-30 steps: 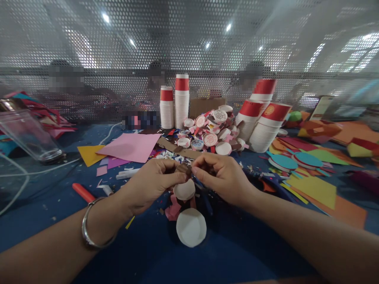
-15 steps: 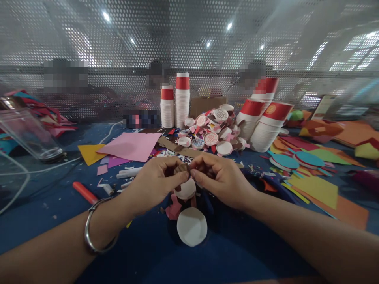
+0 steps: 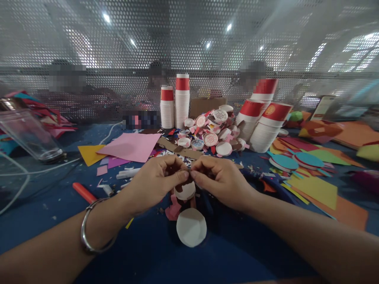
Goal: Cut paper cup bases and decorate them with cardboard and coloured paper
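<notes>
My left hand and my right hand meet fingertip to fingertip over the middle of the table. Both pinch a small brown paper piece, mostly hidden behind the fingers. Just below it lies a white paper-cup bottom with brown paper over its upper part. Pink paper scraps sit to the left of that. Nearer me, a round white paper disc, which looks like another cup bottom, lies on the blue tabletop.
Stacks of red-and-white paper cups stand behind a heap of cut cup bottoms. Pink paper and a red stick lie left, near a glass bottle. Coloured paper and blue discs lie right.
The brown paper between my fingers has shifted lower and now hangs over the cup bottom's upper part. My fingertips have drawn slightly closer together.
</notes>
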`<state>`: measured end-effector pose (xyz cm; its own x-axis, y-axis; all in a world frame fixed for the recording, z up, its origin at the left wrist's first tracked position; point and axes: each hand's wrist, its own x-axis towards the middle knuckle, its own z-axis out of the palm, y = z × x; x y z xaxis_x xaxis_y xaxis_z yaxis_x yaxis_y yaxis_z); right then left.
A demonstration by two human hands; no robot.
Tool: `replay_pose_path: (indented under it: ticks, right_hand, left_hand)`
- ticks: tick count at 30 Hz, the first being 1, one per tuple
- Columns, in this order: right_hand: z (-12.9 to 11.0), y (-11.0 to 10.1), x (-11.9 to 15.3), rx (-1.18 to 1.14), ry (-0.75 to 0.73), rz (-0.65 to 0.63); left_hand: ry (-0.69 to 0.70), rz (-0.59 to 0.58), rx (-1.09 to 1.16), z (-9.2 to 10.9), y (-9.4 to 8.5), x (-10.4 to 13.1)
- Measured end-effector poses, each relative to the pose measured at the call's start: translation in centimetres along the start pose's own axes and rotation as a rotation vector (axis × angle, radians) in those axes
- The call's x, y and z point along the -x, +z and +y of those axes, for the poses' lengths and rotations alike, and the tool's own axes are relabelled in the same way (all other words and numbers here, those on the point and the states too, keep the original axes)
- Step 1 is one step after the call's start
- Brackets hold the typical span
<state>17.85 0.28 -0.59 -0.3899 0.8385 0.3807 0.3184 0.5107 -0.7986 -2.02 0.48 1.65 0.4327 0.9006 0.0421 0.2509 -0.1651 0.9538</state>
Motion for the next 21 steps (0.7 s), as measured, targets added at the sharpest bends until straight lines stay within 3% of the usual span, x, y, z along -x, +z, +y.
replay_pose_path:
  ticks: [6,21]
  right_hand:
    - [0.05,0.06,-0.15,-0.059,0.018,-0.079]
    - [-0.44,0.67,0.08,-0.087,0.024,-0.066]
  left_hand:
    - [-0.085,-0.021,0.008,0.37,0.05,0.02]
    - [-0.082,-0.008,-0.165,0.18,0.81,-0.02]
